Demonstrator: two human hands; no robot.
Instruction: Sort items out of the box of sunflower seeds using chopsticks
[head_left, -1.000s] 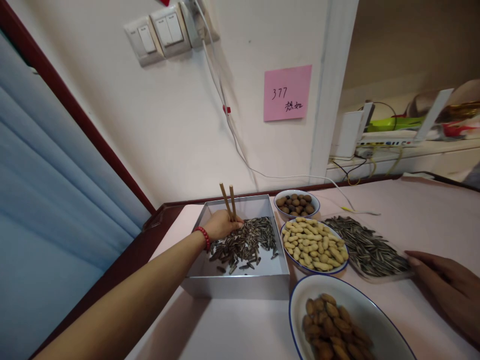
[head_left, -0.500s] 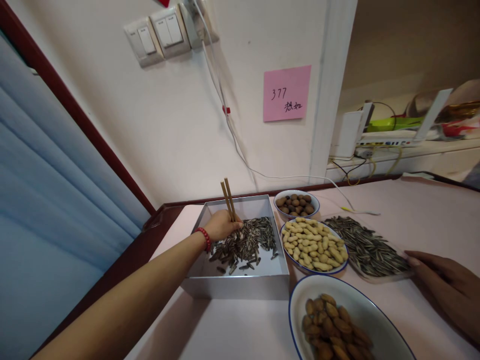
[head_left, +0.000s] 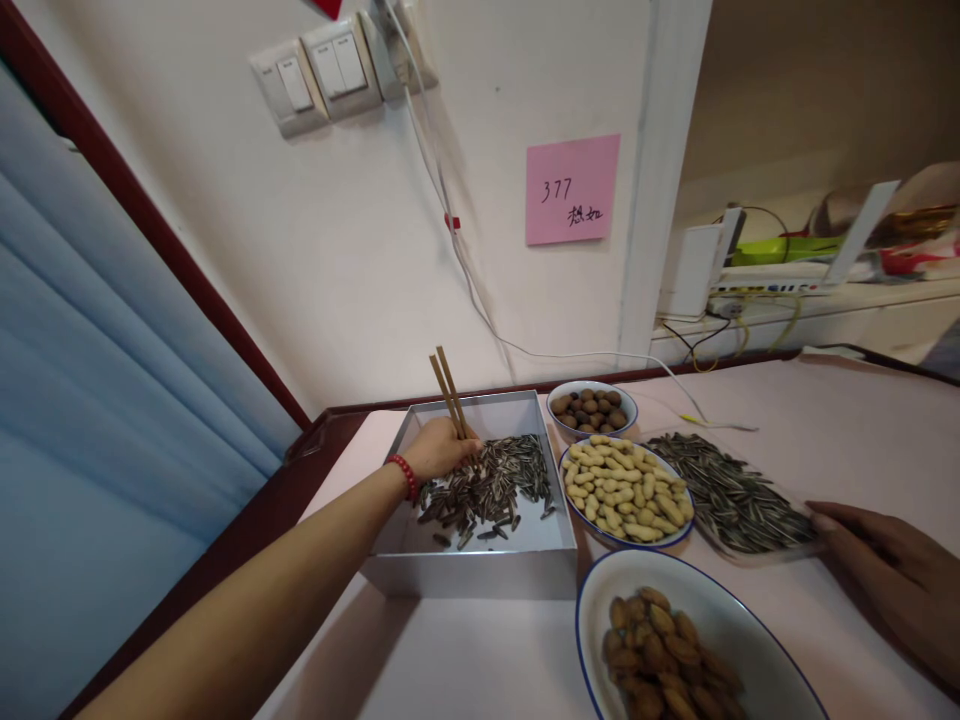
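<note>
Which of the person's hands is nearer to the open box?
Left: the left hand is inside the box, gripping chopsticks. The right hand is farther off, at the edge of the seed tray.

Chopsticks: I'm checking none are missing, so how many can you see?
2: both chopsticks slant up side by side from the left hand, over the box; their lower ends are hidden. I see no others.

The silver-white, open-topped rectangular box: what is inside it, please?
Striped dark sunflower seeds lie loosely inside the box. The left hand reaches in, holding two slim wooden chopsticks. What lies beneath the hand or under the heaped seeds cannot be seen.
</note>
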